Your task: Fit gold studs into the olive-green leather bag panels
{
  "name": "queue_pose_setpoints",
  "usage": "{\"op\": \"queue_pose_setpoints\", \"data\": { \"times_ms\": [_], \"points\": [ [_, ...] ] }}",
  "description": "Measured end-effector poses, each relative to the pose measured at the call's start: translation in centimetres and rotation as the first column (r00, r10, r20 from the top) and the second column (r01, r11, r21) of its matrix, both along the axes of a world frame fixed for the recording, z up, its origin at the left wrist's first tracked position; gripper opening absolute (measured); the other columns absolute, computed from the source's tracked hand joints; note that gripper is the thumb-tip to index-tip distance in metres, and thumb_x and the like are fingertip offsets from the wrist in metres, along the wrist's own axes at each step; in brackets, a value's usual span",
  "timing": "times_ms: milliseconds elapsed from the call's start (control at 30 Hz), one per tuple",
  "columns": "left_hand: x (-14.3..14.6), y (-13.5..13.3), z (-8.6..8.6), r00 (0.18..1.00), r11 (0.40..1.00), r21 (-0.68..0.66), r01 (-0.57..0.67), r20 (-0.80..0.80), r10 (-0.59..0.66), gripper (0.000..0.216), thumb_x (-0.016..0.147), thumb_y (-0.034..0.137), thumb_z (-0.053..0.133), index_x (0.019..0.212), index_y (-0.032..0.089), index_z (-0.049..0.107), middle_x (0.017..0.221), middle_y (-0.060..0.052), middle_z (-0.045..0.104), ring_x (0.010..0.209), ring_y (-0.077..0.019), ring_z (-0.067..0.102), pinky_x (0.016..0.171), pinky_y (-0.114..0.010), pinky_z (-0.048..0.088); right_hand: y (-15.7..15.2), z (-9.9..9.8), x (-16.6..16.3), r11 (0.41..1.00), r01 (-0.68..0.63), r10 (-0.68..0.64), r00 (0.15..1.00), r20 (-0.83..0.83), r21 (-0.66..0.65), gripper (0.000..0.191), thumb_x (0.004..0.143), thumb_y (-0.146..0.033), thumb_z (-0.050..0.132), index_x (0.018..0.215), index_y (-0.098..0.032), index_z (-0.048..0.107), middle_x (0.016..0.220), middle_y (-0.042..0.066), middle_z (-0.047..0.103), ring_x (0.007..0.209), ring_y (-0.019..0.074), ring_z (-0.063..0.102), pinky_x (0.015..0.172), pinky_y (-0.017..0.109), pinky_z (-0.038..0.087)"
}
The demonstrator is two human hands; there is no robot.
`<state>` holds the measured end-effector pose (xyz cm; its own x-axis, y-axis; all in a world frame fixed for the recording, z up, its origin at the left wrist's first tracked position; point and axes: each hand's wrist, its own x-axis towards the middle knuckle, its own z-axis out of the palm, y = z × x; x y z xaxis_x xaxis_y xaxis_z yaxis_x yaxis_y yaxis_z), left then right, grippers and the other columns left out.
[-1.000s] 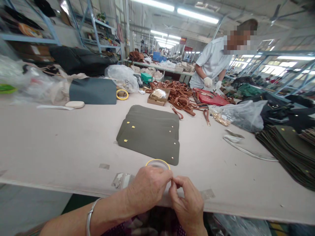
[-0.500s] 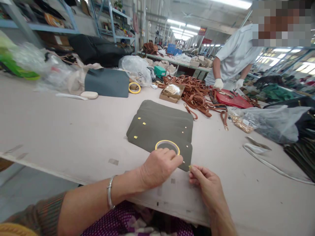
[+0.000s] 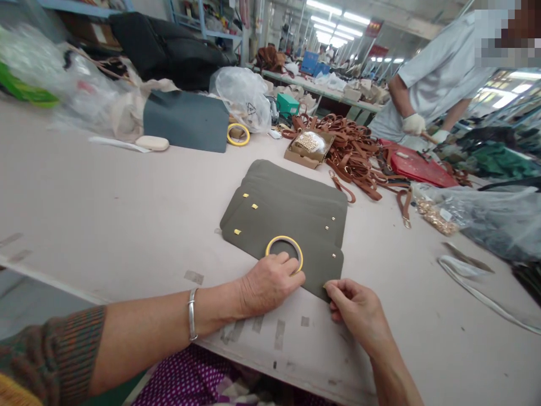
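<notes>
Several dark olive leather-like panels (image 3: 291, 194) lie overlapped on the table in front of me. My left hand (image 3: 270, 285) is closed around the near edge of a roll of yellow tape (image 3: 298, 245), which rests over the lowest panel. At that panel's near right corner, my right hand (image 3: 355, 304) pinches a tiny piece of yellow tape (image 3: 325, 286) between thumb and forefinger. Small yellow tape pieces (image 3: 255, 206) stick to the panels' left side. Little metal studs (image 3: 333, 256) show along the right side.
A cardboard box of gold hardware (image 3: 307, 148) and a heap of brown straps (image 3: 355, 149) lie beyond the panels. Behind a red bag (image 3: 422, 163) stands a co-worker in white gloves (image 3: 414, 124). Another yellow tape roll (image 3: 238, 135) sits beside a dark blue-grey sheet (image 3: 186, 121).
My right hand has brought the tape piece onto the panel's corner. My left hand has shifted slightly left with the roll. The view has turned a little, and the co-worker's hands have moved.
</notes>
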<state>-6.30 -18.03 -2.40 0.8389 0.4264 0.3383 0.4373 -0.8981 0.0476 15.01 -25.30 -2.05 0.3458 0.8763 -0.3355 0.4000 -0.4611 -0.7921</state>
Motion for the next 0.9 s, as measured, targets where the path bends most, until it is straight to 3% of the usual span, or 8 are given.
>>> {"op": "queue_pose_setpoints", "data": {
  "times_ms": [133,367,433,500,567,633,767,900],
  "points": [
    [0.0,0.1,-0.1,1.0,1.0,-0.013,-0.005,0.011,0.005,0.008,0.092,0.019,0.047,0.086,0.018,0.052,0.086,-0.005,0.053,0.074,-0.0199,0.044,0.062,-0.033,0.042,0.4,0.4,-0.7,0.999,-0.021,0.026,0.984,0.178,-0.031,0.026,0.078,-0.043,0.059,0.077,-0.018,0.066,0.049,-0.002,0.056,0.042,0.0125,0.054,0.042,0.023,0.046],
    [0.0,0.1,-0.2,1.0,1.0,-0.004,0.004,0.026,-0.004,0.008,0.091,0.018,0.047,0.084,0.018,0.052,0.084,-0.005,0.053,0.074,-0.0203,0.044,0.064,-0.034,0.042,-0.4,0.8,0.2,0.991,0.008,-0.024,0.993,0.116,0.136,0.046,0.081,-0.05,0.06,0.115,-0.02,0.056,0.061,-0.002,0.064,0.051,0.0177,0.062,0.047,0.029,0.052],
    [0.0,0.1,-0.2,1.0,1.0,-0.003,-0.001,0.029,0.001,0.008,0.091,0.018,0.047,0.084,0.017,0.052,0.084,-0.005,0.053,0.075,-0.0203,0.044,0.064,-0.034,0.042,-1.0,1.0,0.9,0.95,-0.151,0.059,0.945,0.321,0.272,0.031,0.087,-0.046,0.055,0.102,-0.02,0.062,0.072,0.003,0.068,0.06,0.0173,0.064,0.055,0.03,0.053],
    [0.0,0.1,-0.1,1.0,1.0,-0.004,-0.003,0.025,0.003,0.008,0.091,0.017,0.047,0.084,0.017,0.052,0.085,-0.006,0.053,0.075,-0.0203,0.045,0.065,-0.034,0.042,-1.4,1.3,1.2,0.852,-0.394,0.157,0.821,0.549,0.345,0.022,0.092,-0.037,0.052,0.093,-0.02,0.065,0.084,0.005,0.069,0.072,0.0172,0.066,0.067,0.03,0.053],
    [0.0,0.1,-0.1,1.0,1.0,-0.011,-0.005,0.021,0.005,0.008,0.09,0.017,0.047,0.085,0.017,0.053,0.085,-0.006,0.053,0.075,-0.0203,0.045,0.065,-0.034,0.042,-1.4,1.4,1.1,0.74,-0.585,0.239,0.689,0.684,0.331,0.02,0.095,-0.029,0.048,0.094,-0.02,0.066,0.091,0.007,0.069,0.083,0.0175,0.065,0.077,0.03,0.052],
    [-0.1,0.0,-0.1,1.0,1.0,-0.026,-0.008,0.023,0.009,0.008,0.09,0.016,0.047,0.086,0.017,0.053,0.086,-0.006,0.053,0.075,-0.0203,0.044,0.065,-0.034,0.042,-1.2,1.4,0.6,0.69,-0.676,0.293,0.588,0.754,0.26,0.022,0.096,-0.023,0.044,0.094,-0.019,0.066,0.089,0.007,0.068,0.084,0.0177,0.065,0.079,0.03,0.051],
    [-0.1,0.1,-0.2,1.0,0.997,-0.071,-0.021,0.008,0.021,0.006,0.089,0.016,0.049,0.085,0.018,0.053,0.087,-0.006,0.053,0.077,-0.0208,0.045,0.065,-0.034,0.043,-0.1,0.9,-0.5,0.77,-0.629,0.33,0.535,0.778,0.106,0.024,0.095,-0.017,0.045,0.087,-0.017,0.067,0.082,0.008,0.068,0.077,0.019,0.065,0.073,0.03,0.05],
    [-0.1,0.1,-0.1,1.0,0.995,-0.096,-0.027,-0.015,0.026,0.005,0.088,0.015,0.05,0.087,0.018,0.054,0.089,-0.005,0.054,0.078,-0.0213,0.045,0.066,-0.035,0.044,0.8,0.9,-1.1,0.917,-0.399,0.279,0.684,0.674,0.025,0.019,0.09,-0.019,0.052,0.082,-0.019,0.07,0.085,0.006,0.073,0.08,0.0207,0.068,0.075,0.031,0.047]
  ]
}}
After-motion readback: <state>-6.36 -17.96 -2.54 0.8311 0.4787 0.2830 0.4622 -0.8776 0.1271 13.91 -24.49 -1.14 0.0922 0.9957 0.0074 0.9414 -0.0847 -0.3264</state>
